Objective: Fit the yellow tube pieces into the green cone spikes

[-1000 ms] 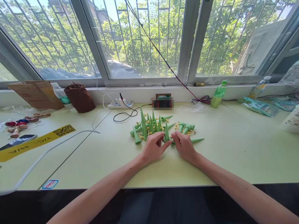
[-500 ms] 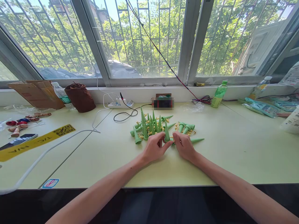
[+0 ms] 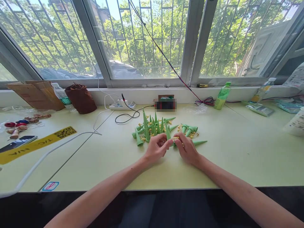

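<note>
Your left hand (image 3: 156, 148) pinches the wide base of a tapered green plastic cone spike (image 3: 167, 130) at frame centre, tip up. Your right hand (image 3: 188, 148) is curled closed at that base, contents unclear. Judged light, rigid, slick: hold the base, not the tip. Heap of like green cones (image 3: 148, 128) just behind.

Well left of our left hand (image 3: 155, 148) we see a brown pouch (image 3: 80, 98); beyond our right hand (image 3: 188, 148), a green bottle (image 3: 222, 95) stands.

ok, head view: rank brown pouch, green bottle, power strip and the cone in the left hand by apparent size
1. brown pouch
2. green bottle, power strip: about alike, unranked
3. green cone in left hand, smallest though nearest
</note>
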A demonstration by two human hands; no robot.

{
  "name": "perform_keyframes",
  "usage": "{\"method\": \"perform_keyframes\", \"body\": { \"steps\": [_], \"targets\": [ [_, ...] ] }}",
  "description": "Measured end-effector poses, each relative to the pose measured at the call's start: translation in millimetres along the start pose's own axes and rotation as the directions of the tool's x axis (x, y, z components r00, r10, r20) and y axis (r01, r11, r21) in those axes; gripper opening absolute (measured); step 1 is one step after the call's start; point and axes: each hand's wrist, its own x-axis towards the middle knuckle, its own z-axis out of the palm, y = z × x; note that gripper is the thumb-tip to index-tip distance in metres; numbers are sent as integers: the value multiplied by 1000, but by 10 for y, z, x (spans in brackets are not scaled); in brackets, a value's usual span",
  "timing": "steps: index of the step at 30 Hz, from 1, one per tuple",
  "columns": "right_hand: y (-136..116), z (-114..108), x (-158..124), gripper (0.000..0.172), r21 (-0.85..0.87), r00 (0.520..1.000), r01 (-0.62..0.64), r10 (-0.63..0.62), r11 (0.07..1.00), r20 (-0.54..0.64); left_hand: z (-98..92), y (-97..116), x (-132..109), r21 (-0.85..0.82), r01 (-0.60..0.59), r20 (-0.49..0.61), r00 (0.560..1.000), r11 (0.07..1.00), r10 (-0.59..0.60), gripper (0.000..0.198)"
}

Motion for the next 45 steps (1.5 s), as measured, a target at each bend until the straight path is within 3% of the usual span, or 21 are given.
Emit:
{"method": "perform_keyframes", "body": {
  "steps": [14, 22, 36, 45],
  "targets": [
    [53, 29, 35, 43, -112, 998, -32, 26, 993, -61, -7, -89, 31, 316, -194, 7, 979, 929, 202, 43],
    [84, 55, 44, 51, -113, 994, -60, 49, 992, -99, -24, -124, 35, 521, -315, 22, 934, 793, 357, 29],
    [62, 49, 32, 47, -40, 993, -88, 84, 995, -88, 21, -87, 17, 541, -247, 1, 956, 803, 294, 29],
    [36, 49, 47, 48, -48, 993, -81, 76, 996, -89, -18, -132, 23, 566, -344, 36, 918, 749, 395, 27]
  ]
}}
